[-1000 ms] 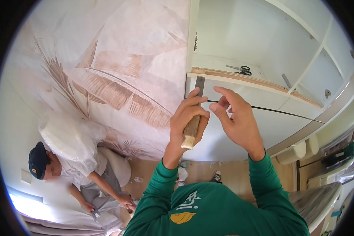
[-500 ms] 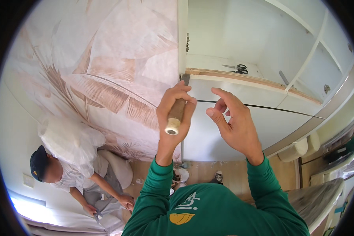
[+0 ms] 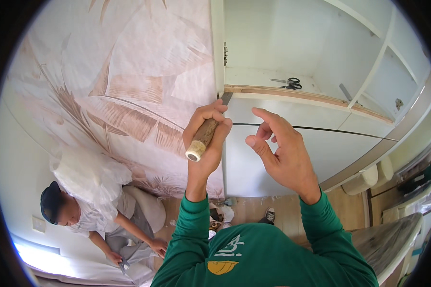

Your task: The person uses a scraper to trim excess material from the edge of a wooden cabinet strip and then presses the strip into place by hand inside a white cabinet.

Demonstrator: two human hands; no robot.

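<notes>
My left hand (image 3: 214,146) is wrapped round the brown wooden handle of a chisel (image 3: 205,133). The handle has a pale ring at its butt end, which points down toward me. Its flat grey blade (image 3: 226,98) reaches the upper left corner of the white cabinet front, beside the end of a bare wood strip (image 3: 287,93); the blade's edge cannot be made out. Off to the right, my right hand (image 3: 287,155) hovers before the white panel (image 3: 254,158), fingers curved and apart, with nothing in it.
Black-handled scissors (image 3: 293,84) lie inside the open cabinet (image 3: 268,38). A metal hinge (image 3: 225,54) sits on its left side. Leaf-patterned wallpaper (image 3: 143,57) covers the wall at left. Another person in a dark cap (image 3: 51,203) sits low at the left. Debris (image 3: 220,215) lies on the floor.
The chisel's butt end has swung left, so the tool leans more. My left hand has shifted slightly left with it. My right hand keeps nearly the same pose.
</notes>
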